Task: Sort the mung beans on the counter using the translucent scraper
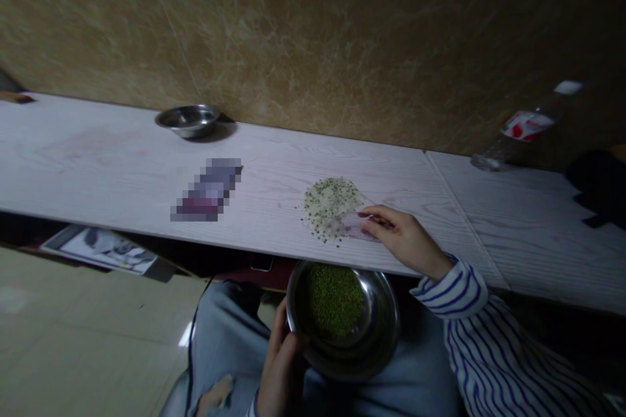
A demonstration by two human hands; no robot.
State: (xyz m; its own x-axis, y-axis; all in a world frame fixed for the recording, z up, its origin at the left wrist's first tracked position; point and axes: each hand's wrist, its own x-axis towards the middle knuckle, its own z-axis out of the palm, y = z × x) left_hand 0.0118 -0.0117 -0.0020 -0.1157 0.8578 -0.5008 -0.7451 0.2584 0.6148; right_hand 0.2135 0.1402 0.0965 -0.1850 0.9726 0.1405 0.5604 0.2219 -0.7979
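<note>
My left hand (pixel 282 361) grips the rim of a shiny metal bowl (pixel 381 313) held over my lap, below the table's front edge. Small green beans (pixel 335 300), which look like mung beans, lie in the bowl. On the table, my right hand (pixel 403 238) pinches a thin see-through plastic piece (pixel 353 224); its exact kind is unclear. The far end of the plastic touches or overlaps the lower right side of a pile of white grains mixed with green beans (pixel 332 199). A few beans are scattered around the pile.
A second metal bowl (pixel 188 122) stands near the wall on the left. A blurred-out flat object (pixel 210 189) lies in front of it. At the right, a clear bottle (pixel 518 127) leans by the wall, near a dark item (pixel 599 186). An open shelf (pixel 112 251) runs under the table (pixel 98 163).
</note>
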